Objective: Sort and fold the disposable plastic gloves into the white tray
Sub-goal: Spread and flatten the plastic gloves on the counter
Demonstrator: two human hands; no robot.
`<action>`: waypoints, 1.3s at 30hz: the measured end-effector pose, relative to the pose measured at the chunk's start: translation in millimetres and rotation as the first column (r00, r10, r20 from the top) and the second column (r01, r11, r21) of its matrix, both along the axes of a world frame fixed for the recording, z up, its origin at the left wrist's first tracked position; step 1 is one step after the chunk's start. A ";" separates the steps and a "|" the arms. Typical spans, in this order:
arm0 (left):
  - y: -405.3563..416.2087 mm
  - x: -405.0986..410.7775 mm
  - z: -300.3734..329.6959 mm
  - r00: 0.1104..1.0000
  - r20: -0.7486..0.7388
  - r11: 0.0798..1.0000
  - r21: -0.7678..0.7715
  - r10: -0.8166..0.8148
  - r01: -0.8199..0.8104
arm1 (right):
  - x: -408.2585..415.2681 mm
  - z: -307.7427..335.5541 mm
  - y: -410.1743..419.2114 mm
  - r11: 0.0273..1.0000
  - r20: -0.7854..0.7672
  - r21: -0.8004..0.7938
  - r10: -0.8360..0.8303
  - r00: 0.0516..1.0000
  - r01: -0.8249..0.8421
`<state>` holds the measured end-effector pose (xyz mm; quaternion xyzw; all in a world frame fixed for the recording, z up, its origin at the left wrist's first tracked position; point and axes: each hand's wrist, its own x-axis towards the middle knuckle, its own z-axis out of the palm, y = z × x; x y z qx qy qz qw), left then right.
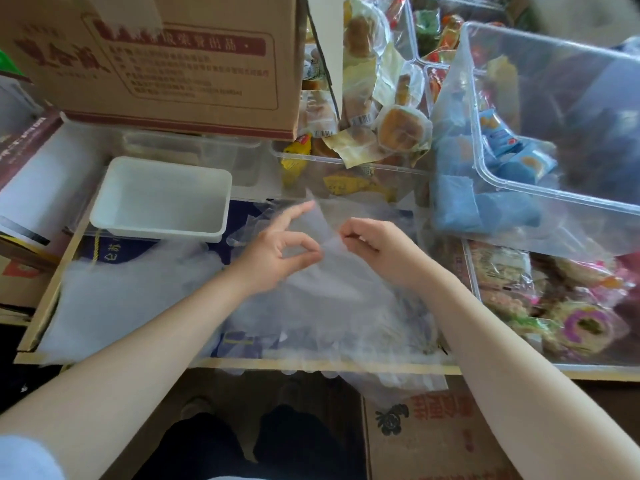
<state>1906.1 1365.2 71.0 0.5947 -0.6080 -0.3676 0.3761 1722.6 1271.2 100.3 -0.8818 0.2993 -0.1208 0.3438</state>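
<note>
Cluttered boxes surrounded the tray, which looked empty; one glove was pinched by both the left hand and right hand; a heap seemingly remained unsorted.

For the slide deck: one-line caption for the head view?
Both hands, left hand and right hand, pinch a clear plastic glove beside the white tray.

A printed brown cardboard box stands at eleven o'clock; clear plastic bins of wrapped snacks crowd two o'clock. Dark floor, perhaps wood, lies at six. Soft daylight.
</note>
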 end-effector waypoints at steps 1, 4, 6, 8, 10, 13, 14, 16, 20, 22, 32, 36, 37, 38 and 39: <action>-5.2 -2.0 1.9 1.000 -0.007 1.000 -0.014 -0.024 0.024 | -2.0 3.5 -0.9 0.999 0.008 -0.013 0.043 0.999 -0.043; -18.1 -6.4 4.5 0.999 0.019 0.996 -0.082 -0.037 0.038 | -6.5 9.9 -6.1 0.999 0.046 -0.021 0.034 0.998 -0.033; -21.0 -6.9 6.8 1.000 0.004 0.992 -0.125 -0.015 0.016 | -9.8 7.9 -10.3 0.996 0.110 -0.018 -0.086 0.990 0.088; -20.7 -5.6 9.0 1.000 0.002 0.985 -0.175 0.003 -0.002 | -12.5 1.9 -16.6 0.965 0.124 -0.038 -0.254 0.959 0.261; -19.8 -1.9 9.8 0.999 0.017 0.975 -0.219 0.032 -0.028 | -13.5 -7.6 -24.3 0.933 0.032 -0.061 -0.352 0.935 0.354; -19.7 8.9 12.2 0.992 -0.045 0.976 -0.181 0.119 -0.126 | -12.1 -20.0 -31.3 0.868 -0.071 -0.126 -0.491 0.868 0.481; -19.9 13.2 14.3 0.984 -0.076 0.974 -0.149 0.163 -0.173 | -9.6 -17.2 -31.5 0.836 -0.042 -0.119 -0.543 0.839 0.535; -19.8 21.1 21.7 0.951 -0.181 0.962 -0.067 0.250 -0.266 | -0.9 -3.7 -27.6 0.817 0.048 0.031 -0.577 0.815 0.577; -16.6 33.2 48.5 0.751 -0.564 0.934 0.125 0.344 -0.334 | 17.3 27.4 -19.4 0.714 0.208 0.630 -0.535 0.819 0.306; -13.7 41.8 60.0 0.648 -0.652 0.913 0.195 0.395 -0.360 | 24.1 35.8 -20.3 0.758 0.230 0.608 -0.453 0.861 0.236; 23.2 85.9 68.6 0.589 -0.583 0.825 0.325 0.560 -0.462 | 68.3 53.4 -7.0 0.543 0.235 0.837 -0.458 0.858 0.061; 39.2 106.8 69.4 0.479 -0.611 0.765 0.382 0.630 -0.518 | 86.1 51.2 5.4 0.492 0.235 0.869 -0.512 0.826 0.058; 43.9 113.3 70.5 0.436 -0.632 0.752 0.399 0.640 -0.525 | 88.5 51.9 7.9 0.480 0.252 0.876 -0.537 0.805 0.046; 49.3 120.0 72.0 0.396 -0.655 0.743 0.409 0.643 -0.529 | 90.7 54.3 11.3 0.464 0.261 0.885 -0.558 0.788 0.035; 54.8 126.6 72.3 0.373 -0.665 0.735 0.413 0.647 -0.538 | 92.3 54.5 12.9 0.460 0.273 0.887 -0.566 0.778 0.024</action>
